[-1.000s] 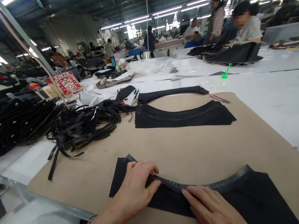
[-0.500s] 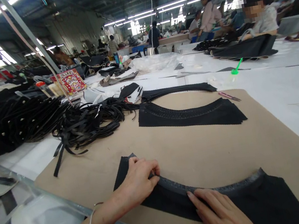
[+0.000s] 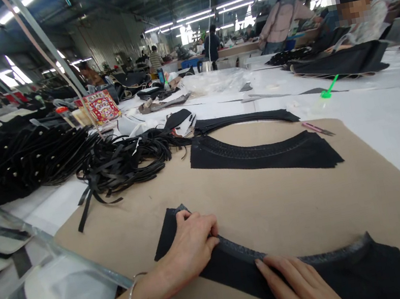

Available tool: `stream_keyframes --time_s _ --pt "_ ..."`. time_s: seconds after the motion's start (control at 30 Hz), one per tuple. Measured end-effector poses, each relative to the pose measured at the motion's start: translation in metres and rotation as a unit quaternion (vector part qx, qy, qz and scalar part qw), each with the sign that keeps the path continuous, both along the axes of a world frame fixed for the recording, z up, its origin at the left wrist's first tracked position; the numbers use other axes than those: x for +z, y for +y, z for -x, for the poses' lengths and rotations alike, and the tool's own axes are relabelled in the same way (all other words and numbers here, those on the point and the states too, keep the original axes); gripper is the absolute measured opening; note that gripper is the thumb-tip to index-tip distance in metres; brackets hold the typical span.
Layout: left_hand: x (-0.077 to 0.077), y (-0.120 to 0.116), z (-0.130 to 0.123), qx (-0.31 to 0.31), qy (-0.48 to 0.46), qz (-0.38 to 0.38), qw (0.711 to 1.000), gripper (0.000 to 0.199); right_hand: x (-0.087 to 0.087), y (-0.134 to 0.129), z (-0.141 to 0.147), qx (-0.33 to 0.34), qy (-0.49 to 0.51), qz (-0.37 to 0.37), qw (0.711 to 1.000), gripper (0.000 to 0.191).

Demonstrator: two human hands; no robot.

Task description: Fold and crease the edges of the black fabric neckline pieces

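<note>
A black fabric piece [image 3: 240,271] with a curved, grey-coated edge lies across the front of the brown board. My left hand [image 3: 195,240] has its thumb and fingers pinched on that edge, towards the piece's left end. Flat on the fabric, to the right and nearer to me, rests my right hand [image 3: 301,283], its fingertips just below the curved edge. Part of the fabric is hidden under both hands. Farther back on the board is a stack of similar black curved pieces [image 3: 263,156].
The brown board [image 3: 271,204] covers the near tabletop. Pink-handled snips [image 3: 318,129] lie by its right edge. A tangle of black strips [image 3: 125,162] and a large black pile [image 3: 24,160] are at left. A person [image 3: 361,12] works across the table.
The whole view has shifted slightly, so things appear a little farther right. Both hands keep nearly the same places on the fabric. A person in pink in the background has changed posture.
</note>
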State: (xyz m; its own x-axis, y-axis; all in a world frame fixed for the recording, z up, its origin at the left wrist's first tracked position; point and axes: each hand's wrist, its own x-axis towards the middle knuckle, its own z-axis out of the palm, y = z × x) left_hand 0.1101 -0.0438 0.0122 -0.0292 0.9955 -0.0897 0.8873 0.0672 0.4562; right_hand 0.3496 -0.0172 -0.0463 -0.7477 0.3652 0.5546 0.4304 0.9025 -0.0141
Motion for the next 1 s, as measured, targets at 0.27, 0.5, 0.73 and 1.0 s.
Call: stream_keyframes --time_s 0.27,0.5,0.73,1.0 --pt "0.001 0.001 0.016 0.005 0.030 -0.011 0.999 0.010 -0.004 -0.011 0.058 -0.033 0.000 -0.024 0.999 0.040" --pt "0.002 0.004 0.051 0.033 0.011 0.015 0.999 0.010 -0.012 -0.011 0.053 -0.039 -0.045 -0.025 0.998 0.039" --pt "0.005 0.008 0.054 0.032 -0.013 0.036 0.999 0.011 -0.013 -0.010 0.054 -0.053 -0.051 -0.035 0.997 0.034" --pt "0.004 0.012 0.055 0.038 -0.020 0.049 0.998 0.013 -0.015 -0.007 0.052 -0.048 -0.047 -0.033 0.997 0.032"
